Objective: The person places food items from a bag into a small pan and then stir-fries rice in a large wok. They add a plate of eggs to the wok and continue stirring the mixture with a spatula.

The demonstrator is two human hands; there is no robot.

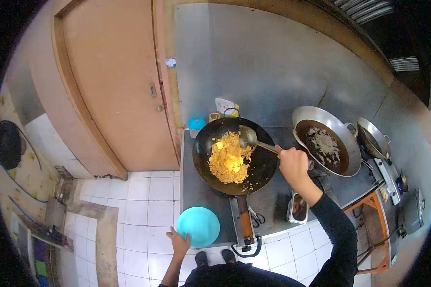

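My right hand (293,165) is closed around the handle of a metal ladle (248,137), whose bowl rests in the black wok (203,165) against the food. Orange-yellow fried rice (220,167) with brighter yellow lumps, which look like egg, fills the wok's left half. Lower down, my left hand (179,244) grips the rim of a turquoise plate (198,225), thumb on top. The plate's visible surface holds no food. It is beside the counter's front left corner, near the wok's wooden handle (244,217).
A large pan of dark oil (303,125) with pale frying pieces stands right of the wok, a smaller pan (371,138) beyond it. Scissors (257,219) and a metal container (299,208) lie near the front edge. A blue-lidded tub (196,125) sits behind the wok.
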